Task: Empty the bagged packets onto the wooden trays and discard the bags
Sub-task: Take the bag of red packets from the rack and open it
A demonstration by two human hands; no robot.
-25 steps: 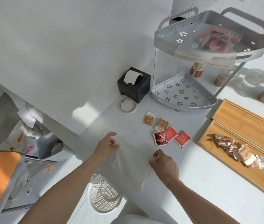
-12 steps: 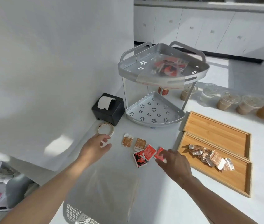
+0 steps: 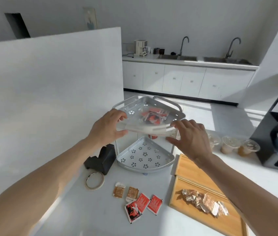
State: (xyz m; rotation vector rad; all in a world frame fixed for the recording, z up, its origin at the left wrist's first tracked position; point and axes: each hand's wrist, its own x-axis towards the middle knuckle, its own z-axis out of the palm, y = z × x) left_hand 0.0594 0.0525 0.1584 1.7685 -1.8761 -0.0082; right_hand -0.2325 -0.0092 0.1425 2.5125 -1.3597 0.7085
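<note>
Bag on upper rack shelf, both hands at it

Left hand (image 3: 106,127) and right hand (image 3: 188,136) each pinch an end of one clear zip bag (image 3: 149,120) of red packets, lying on the top tier of the two-tier rack (image 3: 145,156). Two wooden trays (image 3: 196,172); nearer one holds a heap of silvery-brown packets (image 3: 204,201). Five loose packets (image 3: 137,200) on the counter (image 3: 83,210).

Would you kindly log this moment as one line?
step: take bag off rack | left hand: gripping bag edge | right hand: at other edge | near tray: packets | far tray: bare
</note>
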